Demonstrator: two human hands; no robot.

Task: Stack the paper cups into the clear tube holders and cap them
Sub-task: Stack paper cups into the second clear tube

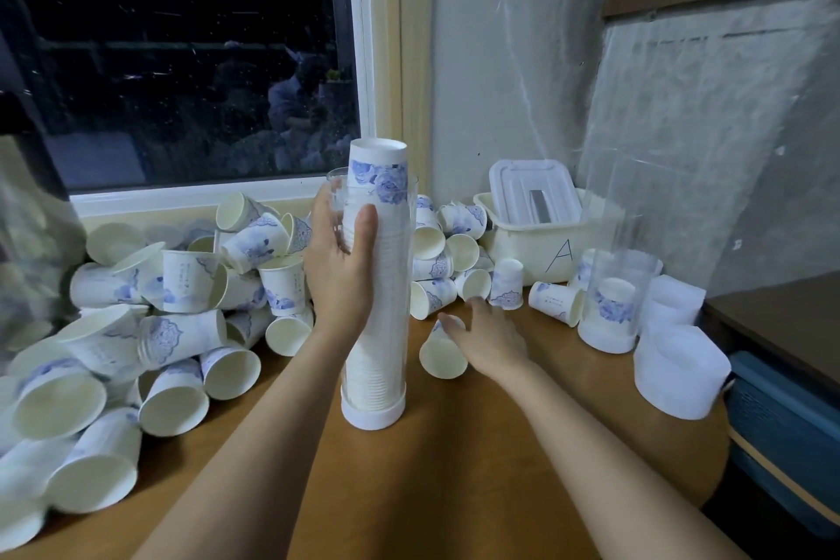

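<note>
A tall clear tube holder (386,309) stands upright on a white base cap (372,413) in the middle of the table. It is packed with a stack of white paper cups, and the top cup (378,171) with blue flowers pokes out above the rim. My left hand (338,273) grips the tube near its upper part. My right hand (488,339) lies with fingers spread over a cup on its side (442,357), touching it. A second clear tube (611,300) with one or two cups inside stands to the right.
Several loose cups (182,286) are heaped on the left and behind the tube. A cream bin marked A (536,248) holds a white lid. White caps (677,373) are stacked at the right table edge. A window and wall stand behind.
</note>
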